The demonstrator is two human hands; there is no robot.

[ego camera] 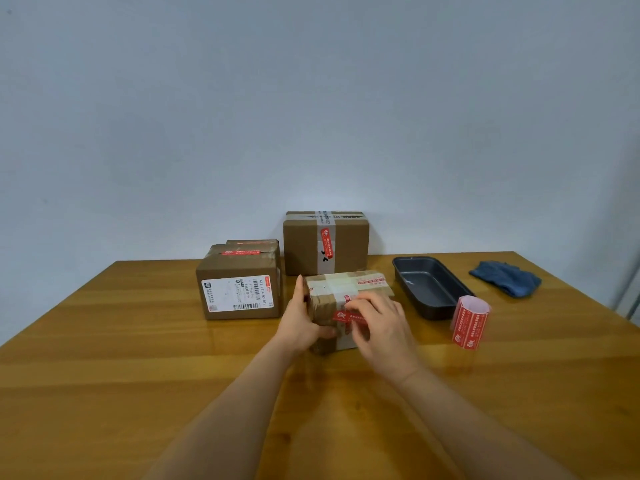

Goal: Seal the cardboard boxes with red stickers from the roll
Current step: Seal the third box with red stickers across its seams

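Your bench (138, 358) carries three cardboard boxes toward its far edge; two already wear red stickers. The near box (343, 289), mid-bench, looks light and stiff, though its taped skin is wrinkled, so brace it by the side wall, as your left hand (300, 322) does with fingers wrapped on its left face. The roll (470, 322) stands upright toward the right edge. Your right hand (379, 323) pinches a red sticker (348, 317), thin, floppy and tacky: hold its end and smooth it flat.
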